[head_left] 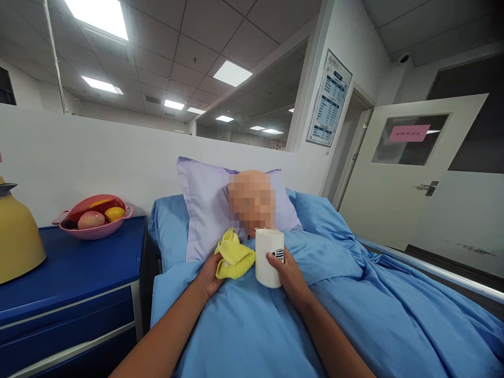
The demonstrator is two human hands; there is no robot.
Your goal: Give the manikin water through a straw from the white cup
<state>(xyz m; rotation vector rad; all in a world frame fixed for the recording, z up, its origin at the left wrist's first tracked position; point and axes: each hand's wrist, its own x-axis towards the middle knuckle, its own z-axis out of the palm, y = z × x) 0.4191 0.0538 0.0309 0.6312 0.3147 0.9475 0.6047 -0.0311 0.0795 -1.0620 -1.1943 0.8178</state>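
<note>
A crumpled yellow cloth [235, 256] is held in my left hand [210, 274], its fingers closed on the cloth's near side. My right hand [290, 277] grips a white mug [268, 258] with a dark striped mark, thumb across its front. The mug stands roughly upright over the blue quilt [255, 325], close to the cloth. Just behind the mug lies a bald, manikin-like head [252, 197], blurred out, on a lilac pillow [202, 205]. The mug hides part of the neck and chin area, and its handle is not visible.
At left, a blue bedside cabinet [90, 262] carries a pink basket [94, 231] of fruit and a yellow thermos jug [19, 236]. A metal bed rail [433, 265] runs along the right side. Beyond it, a white door [413, 194] stands ajar.
</note>
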